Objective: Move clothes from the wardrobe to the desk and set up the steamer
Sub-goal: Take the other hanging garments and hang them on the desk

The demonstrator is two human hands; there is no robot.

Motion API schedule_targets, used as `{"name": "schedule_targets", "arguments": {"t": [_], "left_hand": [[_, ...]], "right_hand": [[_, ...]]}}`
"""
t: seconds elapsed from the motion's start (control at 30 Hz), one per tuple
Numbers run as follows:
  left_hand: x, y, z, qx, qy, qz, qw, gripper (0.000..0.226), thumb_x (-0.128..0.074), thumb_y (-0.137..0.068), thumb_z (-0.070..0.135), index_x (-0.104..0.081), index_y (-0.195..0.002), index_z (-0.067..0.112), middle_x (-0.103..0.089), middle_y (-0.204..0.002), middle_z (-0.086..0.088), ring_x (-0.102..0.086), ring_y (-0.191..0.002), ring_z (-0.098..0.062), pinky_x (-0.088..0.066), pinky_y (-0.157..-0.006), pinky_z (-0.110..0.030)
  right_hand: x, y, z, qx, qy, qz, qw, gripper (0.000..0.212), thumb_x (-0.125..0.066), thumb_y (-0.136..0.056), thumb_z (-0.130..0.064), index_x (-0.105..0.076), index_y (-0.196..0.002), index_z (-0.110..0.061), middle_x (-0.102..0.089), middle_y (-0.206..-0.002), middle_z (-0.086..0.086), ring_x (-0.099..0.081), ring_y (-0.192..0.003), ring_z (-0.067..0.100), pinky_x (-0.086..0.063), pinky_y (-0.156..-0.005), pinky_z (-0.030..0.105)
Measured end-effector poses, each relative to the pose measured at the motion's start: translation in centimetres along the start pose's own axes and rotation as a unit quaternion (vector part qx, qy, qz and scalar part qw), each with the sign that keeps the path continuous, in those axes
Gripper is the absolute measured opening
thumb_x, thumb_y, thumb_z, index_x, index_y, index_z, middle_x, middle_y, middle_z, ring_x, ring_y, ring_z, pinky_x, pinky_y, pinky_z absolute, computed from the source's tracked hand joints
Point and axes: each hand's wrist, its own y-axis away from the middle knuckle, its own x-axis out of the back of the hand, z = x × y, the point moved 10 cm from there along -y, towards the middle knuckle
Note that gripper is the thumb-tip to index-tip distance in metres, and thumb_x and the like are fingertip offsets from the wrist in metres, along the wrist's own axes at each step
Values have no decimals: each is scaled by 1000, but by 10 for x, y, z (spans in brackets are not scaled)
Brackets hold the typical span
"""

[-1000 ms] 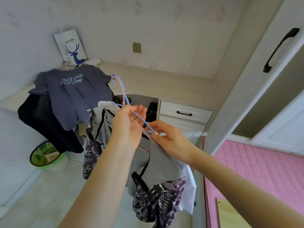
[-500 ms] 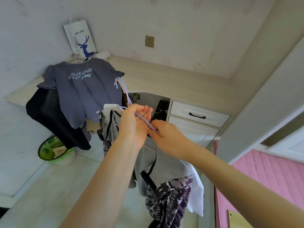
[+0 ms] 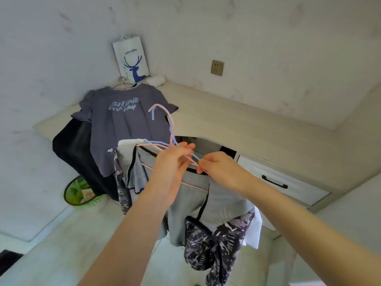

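Head view: the only camera, looking down past both forearms.
Left hand [image 3: 171, 168]: at centre, fingers [image 3: 186, 147] bent round the necks of a bunch of thin pink and blue clothes hangers [image 3: 171, 129], holding them up.
Right hand [image 3: 222, 172]: just at 3 o'clock of the left, fingertips pinching a shoulder wire of the hangers.
Hanging clothes: a light grey garment with black trim [image 3: 224, 205], a dark patterned garment [image 3: 212, 248] and a white one [image 3: 254, 230] hang from the hangers, above the floor and in front of the tabletop's edge.
Tabletop [image 3: 237, 124]: pale wood, at 12 o'clock of the hands.
On the tabletop: a grey-blue printed T-shirt [image 3: 123, 124] and a black garment [image 3: 72, 145] at 10 o'clock, both draped over the front edge.
Corner: a white paper bag with a blue deer [image 3: 132, 58] stands against the wall.
Drawer [image 3: 274, 181]: white with a black handle, at 3 o'clock.
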Motion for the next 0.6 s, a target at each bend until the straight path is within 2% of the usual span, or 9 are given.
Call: {"name": "schedule_targets", "arguments": {"t": [0.13, 0.2, 0.27, 0.37, 0.43, 0.47, 0.53, 0.6], "left_hand": [[7, -26, 8, -26, -34, 41, 998, 18, -47, -92, -6, -58, -100, 5, -66, -106, -10, -58, -118, -23, -43, -105, -38], [11, -35, 19, -44, -51, 49, 997, 17, -47, -92, -5, -60, -101, 4, -66, -101, -8, -60, -113, -22, -45, -102, -36], [16, -44, 31, -61, -80, 45, 994, 17, -48, -92, -5, -62, -92, 3, -65, -100, -12, -60, -104, -21, -48, -98, -34], [30, -58, 49, -93, -138, 45, 985, 19, -50, -92, -2, -69, -90, 0, -67, -97, -11, -63, -99, -22, -51, -96, -32], [42, -65, 62, -121, -183, 52, 974, 19, -54, -91, 2, -73, -92, 5, -73, -98, -7, -68, -99, -17, -53, -89, -26], [51, -68, 70, -141, -202, 65, 967, 19, -55, -91, 2, -74, -91, 8, -74, -97, -6, -69, -95, -15, -54, -85, -22], [78, -72, 95, -207, -269, 128, 932, 18, -57, -90, 2, -73, -90, 10, -74, -93, -3, -70, -86, -11, -55, -78, -18], [104, -71, 125, -280, -387, 213, 853, 13, -61, -89, 8, -69, -93, 17, -70, -91, 5, -65, -81, -5, -51, -76, -14]], "right_hand": [[4, -34, 1, -12, -18, 10, 1000, 37, -41, -98, -23, -57, -67, -12, -42, -56, 1, -36, -51, 17, -30, -46, 22], [7, -51, -2, -2, 1, 37, 999, 35, -42, -97, -24, -58, -71, -6, -45, -61, 5, -40, -58, 21, -33, -56, 30], [14, -66, -10, 27, 41, 77, 996, 37, -44, -95, -26, -59, -71, -2, -49, -64, 7, -46, -65, 26, -37, -64, 37], [23, -88, -28, 91, 79, 112, 986, 39, -45, -94, -26, -63, -73, 1, -57, -81, 12, -52, -83, 31, -43, -76, 43], [26, -101, -38, 116, 97, 117, 981, 43, -47, -94, -34, -62, -71, -1, -56, -82, 8, -50, -83, 29, -40, -75, 40], [29, -108, -41, 126, 104, 120, 979, 47, -49, -93, -39, -59, -64, -3, -55, -75, 6, -49, -78, 28, -38, -69, 38], [35, -122, -47, 134, 119, 129, 975, 52, -57, -87, -45, -42, -51, -10, -43, -56, 2, -41, -65, 24, -28, -54, 34], [41, -136, -50, 126, 136, 139, 973, 52, -61, -82, -46, -36, -50, -14, -37, -52, -1, -36, -63, 24, -22, -51, 33]]}}
